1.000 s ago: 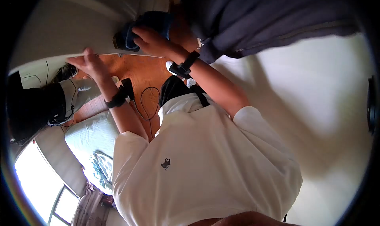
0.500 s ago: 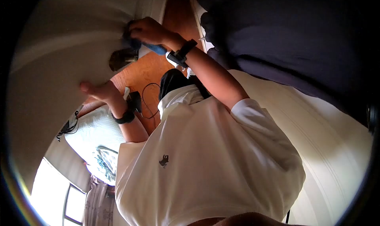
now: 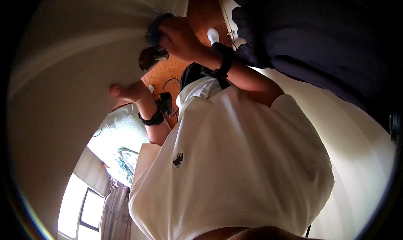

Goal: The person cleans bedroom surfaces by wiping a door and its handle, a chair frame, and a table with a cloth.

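Observation:
A blue cloth (image 3: 155, 29) is pressed against a large pale door-like panel (image 3: 79, 68) by my right hand (image 3: 180, 38), whose fingers are curled round it. Just below that hand, a dark metallic handle or lock (image 3: 153, 57) sits by the panel's edge. My left hand (image 3: 130, 91) is lower on the panel's edge, fingers apart and thumb raised, with nothing held; part of its fingers is hidden. Black straps with small devices are on both wrists.
Dark clothing (image 3: 294, 42) hangs at the upper right. Wooden floor (image 3: 172, 72) shows between my arms, with a black cable. Lower left are a pale bed-like surface (image 3: 113, 128), a curtain (image 3: 115, 208) and a bright window (image 3: 90, 208). A white object (image 3: 213, 35) lies near my right wrist.
The panel has swung to cover more of the left side, hiding the dark items there. My right hand has moved from the handle area to the panel face above it, still with the cloth.

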{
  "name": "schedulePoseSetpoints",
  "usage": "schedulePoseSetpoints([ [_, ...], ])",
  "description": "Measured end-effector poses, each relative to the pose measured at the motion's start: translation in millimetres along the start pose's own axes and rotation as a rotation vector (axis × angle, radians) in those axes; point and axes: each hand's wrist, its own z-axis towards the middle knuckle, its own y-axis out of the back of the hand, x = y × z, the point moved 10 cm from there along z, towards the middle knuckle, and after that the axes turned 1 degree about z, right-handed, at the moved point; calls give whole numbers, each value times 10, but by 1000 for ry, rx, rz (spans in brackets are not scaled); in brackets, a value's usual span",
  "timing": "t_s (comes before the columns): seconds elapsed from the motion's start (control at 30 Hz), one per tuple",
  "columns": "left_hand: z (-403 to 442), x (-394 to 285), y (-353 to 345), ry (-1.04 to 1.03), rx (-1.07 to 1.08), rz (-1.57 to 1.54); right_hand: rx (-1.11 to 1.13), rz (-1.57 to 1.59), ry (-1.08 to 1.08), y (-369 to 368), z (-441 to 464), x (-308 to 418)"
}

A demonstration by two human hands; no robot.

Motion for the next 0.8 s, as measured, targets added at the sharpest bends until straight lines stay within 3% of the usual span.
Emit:
schedulePoseSetpoints([
  [0.03,-34,-23,-51,5,-17,9,2,4,8,28,-33,-48],
  [0.1,-24,-62,-54,-1,-48,24,186,-41,223,-177,-134,4],
  [0.2,15,-185,-156,-130,26,163,209,-60,280,-224,-83,-76],
  [0.3,-8,-130,-171,-127,21,139,108,20,228,-229,61,-188],
  [0.37,13,3,-81,-56,-59,-50,42,88,208,-236,98,-261],
  [0.47,50,-208,-112,-225,-61,89,79,136,134,-307,111,-408],
  [0.6,39,-147,78,-183,-181,-27,179,398,-244,-572,66,-900],
  [0.63,45,-377,-9,-299,-183,107,240,503,-379,-689,38,-1068],
  [0.67,48,-557,-107,-414,-180,234,241,506,-374,-754,30,-1117],
  [0.73,60,-579,-69,-466,-221,156,46,300,-320,-648,16,-1218],
  [0.77,75,-558,-36,-454,-205,198,-220,441,-177,-477,39,-1140],
  [0.8,85,-541,-46,-444,-190,238,-226,432,-176,-515,-5,-1153],
])
